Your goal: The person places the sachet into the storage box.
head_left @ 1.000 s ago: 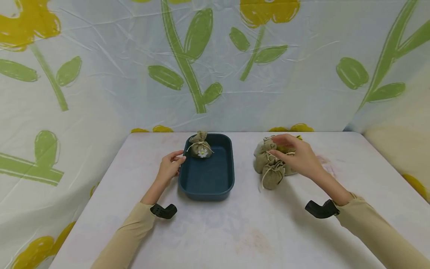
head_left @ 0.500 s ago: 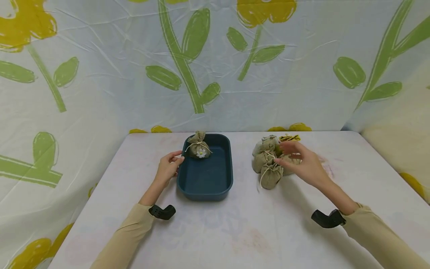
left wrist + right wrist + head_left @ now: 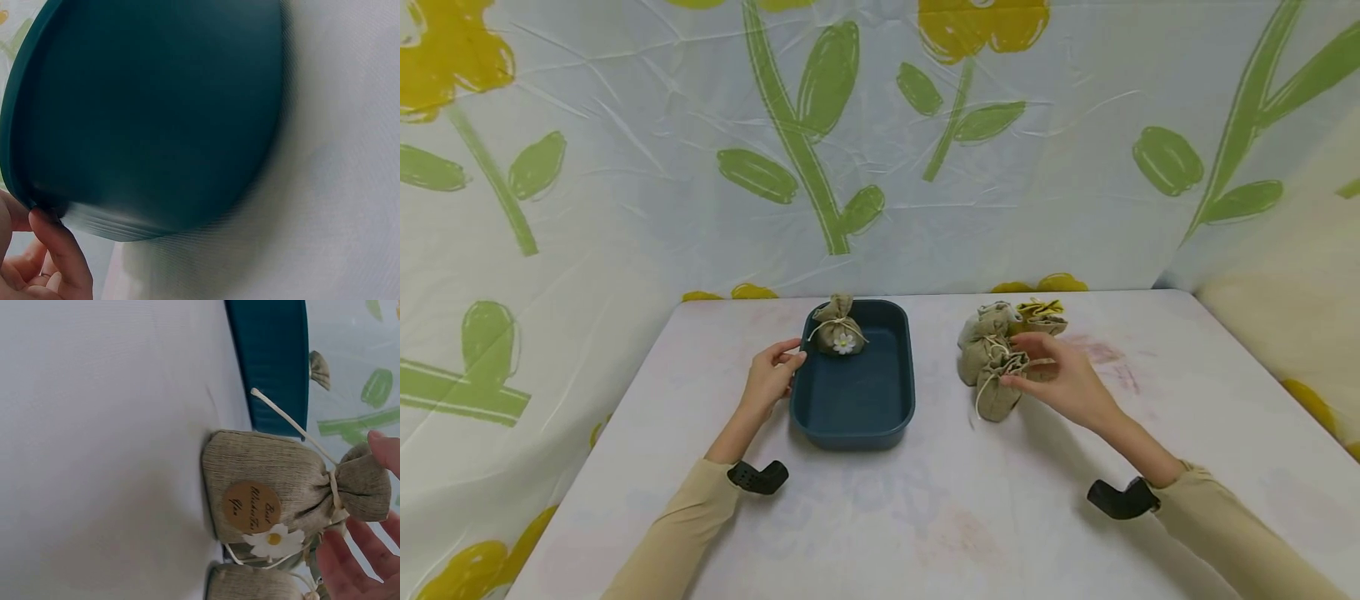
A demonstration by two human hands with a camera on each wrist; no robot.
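Observation:
My left hand holds the left rim of a dark teal rectangular baking dish between thumb and fingers. In the left wrist view, fingers are at the dish's corner rim. One small linen drawstring pouch with a white daisy sits inside, at the back left. My right hand is at the front pouch of a cluster, thumb and fingers on either side of its gathered top. In the right wrist view this pouch stands upright, with a round brown label, a daisy and a cream cord.
Behind the front pouch stand several more pouches, among them a linen one and one with a yellow top. They crowd together right of the dish on the white tabletop. A flower-printed cloth hangs behind.
My right hand first drew back a little to the right, then came down and forward onto the gathered top of the front pouch. My left hand has stayed at the dish's rim.

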